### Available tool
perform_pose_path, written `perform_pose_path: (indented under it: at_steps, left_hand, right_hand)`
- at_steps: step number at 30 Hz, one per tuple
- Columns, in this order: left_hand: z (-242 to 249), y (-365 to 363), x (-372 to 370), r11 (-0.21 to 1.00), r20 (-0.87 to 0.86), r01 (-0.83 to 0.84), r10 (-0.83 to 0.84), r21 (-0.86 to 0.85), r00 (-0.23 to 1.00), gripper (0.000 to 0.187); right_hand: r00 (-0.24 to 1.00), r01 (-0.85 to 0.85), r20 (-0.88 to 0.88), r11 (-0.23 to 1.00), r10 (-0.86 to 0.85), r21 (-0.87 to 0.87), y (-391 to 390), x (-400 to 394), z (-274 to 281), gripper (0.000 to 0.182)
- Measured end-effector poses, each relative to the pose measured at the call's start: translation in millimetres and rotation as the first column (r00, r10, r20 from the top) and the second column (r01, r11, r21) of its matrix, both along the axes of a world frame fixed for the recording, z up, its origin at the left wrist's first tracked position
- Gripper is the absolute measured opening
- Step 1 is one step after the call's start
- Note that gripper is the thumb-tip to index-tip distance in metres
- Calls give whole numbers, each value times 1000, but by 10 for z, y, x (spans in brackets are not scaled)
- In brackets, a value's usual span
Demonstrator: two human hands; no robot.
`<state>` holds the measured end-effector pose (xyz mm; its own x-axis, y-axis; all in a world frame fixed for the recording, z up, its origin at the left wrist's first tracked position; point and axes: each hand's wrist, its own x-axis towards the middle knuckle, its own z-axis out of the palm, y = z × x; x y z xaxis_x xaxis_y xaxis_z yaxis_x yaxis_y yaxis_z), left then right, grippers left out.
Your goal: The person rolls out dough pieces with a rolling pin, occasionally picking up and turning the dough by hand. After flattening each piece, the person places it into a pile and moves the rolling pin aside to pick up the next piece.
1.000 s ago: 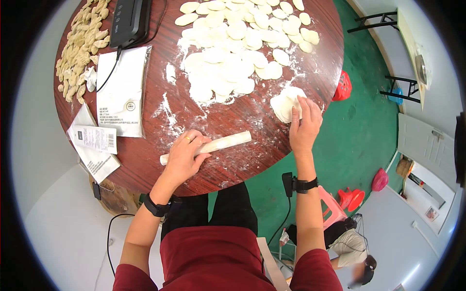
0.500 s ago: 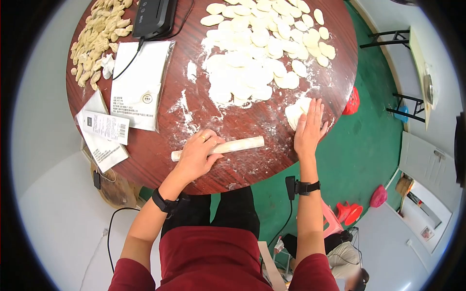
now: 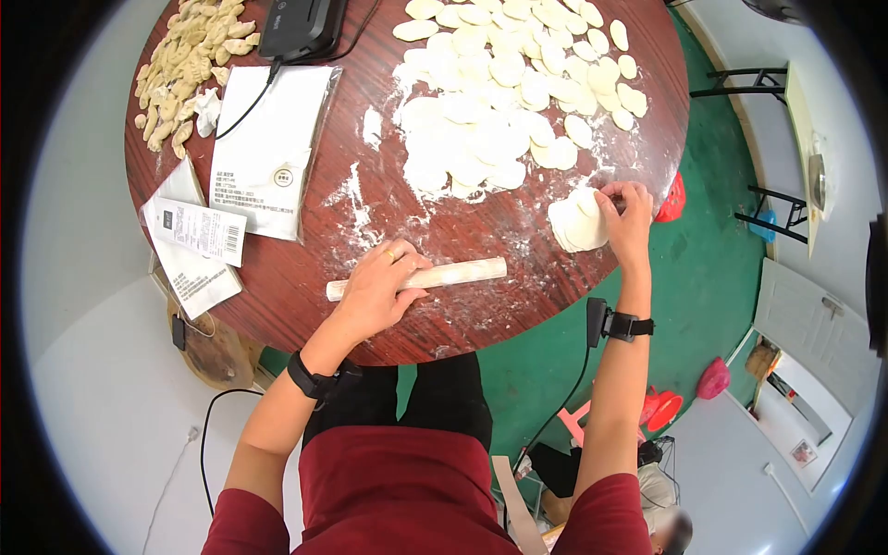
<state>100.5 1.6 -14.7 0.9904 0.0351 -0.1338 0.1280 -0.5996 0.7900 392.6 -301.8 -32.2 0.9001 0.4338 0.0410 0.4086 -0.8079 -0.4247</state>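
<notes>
Rolling pin (image 3: 467,272) lies gripped under my left hand (image 3: 373,287), likely so it cannot roll across the bench (image 3: 462,324); my right hand (image 3: 631,220) pinches the stacked dough rounds (image 3: 575,222) by their edge, where thin layers probably separate easiest.

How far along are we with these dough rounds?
Looks done: many flat rounds lie spread and overlapping on the powder-dusted table. In hand: the left hand is wrapped over the rolling pin; the right hand has its fingers at the edge of a small stack. Left: that stack sits apart, so it may still need spreading out. How many more are wanted, I can't tell.
</notes>
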Motion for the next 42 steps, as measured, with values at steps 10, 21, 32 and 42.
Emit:
perform_pose_path:
  at_steps: [10, 21, 32, 42]
  left_hand:
    - [-35, 14, 1, 1000, -3, -4, 4, -16, 1000, 33]
    - [-31, 7, -8, 1000, -21, -13, 12, -17, 1000, 31]
    - [-50, -19, -47, 999, -20, -15, 15, -42, 1000, 30]
    - [-199, -156, -55, 991, 153, -130, 124, 28, 980, 32]
  right_hand:
    - [912, 210, 343, 974, -226, 84, 93, -245, -165, 18]
    - [931, 83, 354, 996, -86, 24, 178, -564, -231, 28]
    - [992, -68, 86, 955, 97, -288, 170, -958, -189, 69]
    - [760, -648, -10, 756, 650, -95, 1095, -1763, 497, 48]
